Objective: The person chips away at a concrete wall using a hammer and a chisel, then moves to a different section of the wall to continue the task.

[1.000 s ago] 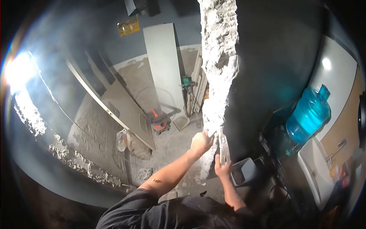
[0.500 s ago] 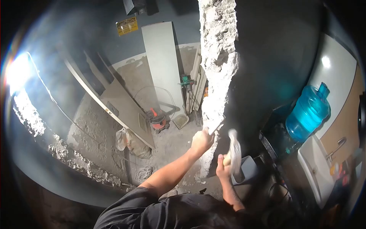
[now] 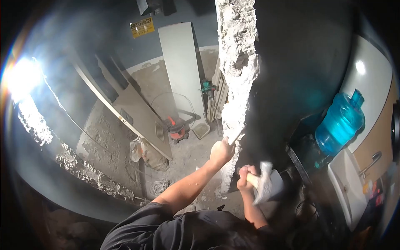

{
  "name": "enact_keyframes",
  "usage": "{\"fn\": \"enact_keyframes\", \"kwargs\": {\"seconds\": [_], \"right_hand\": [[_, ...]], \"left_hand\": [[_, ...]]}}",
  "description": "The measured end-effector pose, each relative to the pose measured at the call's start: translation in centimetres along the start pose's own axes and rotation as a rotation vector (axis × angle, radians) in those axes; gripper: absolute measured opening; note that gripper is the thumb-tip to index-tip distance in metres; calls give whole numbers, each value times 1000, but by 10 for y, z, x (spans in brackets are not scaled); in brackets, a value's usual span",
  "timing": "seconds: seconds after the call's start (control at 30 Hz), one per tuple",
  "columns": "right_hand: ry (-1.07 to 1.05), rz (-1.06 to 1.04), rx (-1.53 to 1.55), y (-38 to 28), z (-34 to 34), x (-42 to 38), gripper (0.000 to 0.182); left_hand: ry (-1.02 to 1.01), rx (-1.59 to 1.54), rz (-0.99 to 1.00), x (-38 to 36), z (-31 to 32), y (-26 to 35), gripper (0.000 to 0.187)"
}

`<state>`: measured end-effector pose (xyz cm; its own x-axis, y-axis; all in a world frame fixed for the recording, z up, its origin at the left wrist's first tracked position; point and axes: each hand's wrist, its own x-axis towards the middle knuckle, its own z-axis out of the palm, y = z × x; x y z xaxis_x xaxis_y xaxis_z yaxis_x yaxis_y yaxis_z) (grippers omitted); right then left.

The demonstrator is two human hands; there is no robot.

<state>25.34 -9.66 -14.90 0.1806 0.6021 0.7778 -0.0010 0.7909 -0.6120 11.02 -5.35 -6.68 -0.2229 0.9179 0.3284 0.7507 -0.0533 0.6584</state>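
My left hand (image 3: 221,151) is closed around a chisel (image 3: 236,138), only a short length of which shows against the bright plaster. Its end lies at the rough broken edge of the wall (image 3: 237,93), a jagged white strip running down the middle of the view. To the right and lower, my right hand (image 3: 246,178) grips a hammer (image 3: 263,183) by its pale handle. The hammer's head is slightly blurred and apart from the chisel.
A caution sign (image 3: 142,27) hangs on the back wall above a leaning white panel (image 3: 177,62). A red vacuum (image 3: 177,130) and a green power tool (image 3: 208,86) stand behind. At right are a blue water bottle (image 3: 339,123), a sink (image 3: 346,189) and a grey bin (image 3: 275,183).
My right hand has swung the hammer down and turned it, so its head sits lower and further right. My left hand keeps the chisel at almost the same place on the wall edge.
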Motion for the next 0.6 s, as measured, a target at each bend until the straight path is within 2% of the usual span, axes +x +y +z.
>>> {"fn": "enact_keyframes", "kwargs": {"seconds": [0.03, 0.07, 0.13, 0.2, 0.23, 0.27, 0.33, 0.37, 0.4, 0.43, 0.47, 0.5, 0.53, 0.6], "right_hand": [[-117, 175, -255, 6, -1, -4, 20], [-234, 351, -511, 9, -2, -7, 29], [-208, 677, -292, 14, -2, -11, 34], [-42, 254, -314, 17, -1, -15, 16], [-2, 108, -379, 11, 1, -15, 15], [-114, 351, -288, -2, -9, -20, 13], [-32, 237, 68, -19, 0, -3, 20], [20, 116, -4, -3, 4, -9, 24], [-58, -61, -195, 2, 5, -3, 25], [-151, 176, -312, -5, 9, 3, 21], [-242, 416, -427, -15, 11, 4, 19], [-203, 338, -364, 21, 6, -21, 18], [-202, 327, -361, 16, 4, -22, 18], [-186, -118, -629, 8, -1, -31, 18]], "left_hand": [[-5, 1, -2, 2, 0, -2, 28], [-3, 2, -1, 5, -1, -4, 27], [-28, 4, -2, 6, -4, -8, 27], [-4, -10, 40, 6, -10, -7, 27], [-8, -11, 40, 4, -9, -6, 27], [-13, 20, 2, 6, -8, -4, 28], [-20, 50, -43, 5, -4, -5, 29], [-31, 53, -41, 5, -2, -6, 30], [-42, 56, -39, 5, 1, -7, 31], [41, -20, -24, 4, 4, -6, 22], [35, -23, -26, 2, 5, -7, 22], [35, 16, -32, 2, 2, -10, 23], [49, 53, -33, 7, -6, -5, 24], [24, 33, -47, 3, -9, -1, 26]]}}
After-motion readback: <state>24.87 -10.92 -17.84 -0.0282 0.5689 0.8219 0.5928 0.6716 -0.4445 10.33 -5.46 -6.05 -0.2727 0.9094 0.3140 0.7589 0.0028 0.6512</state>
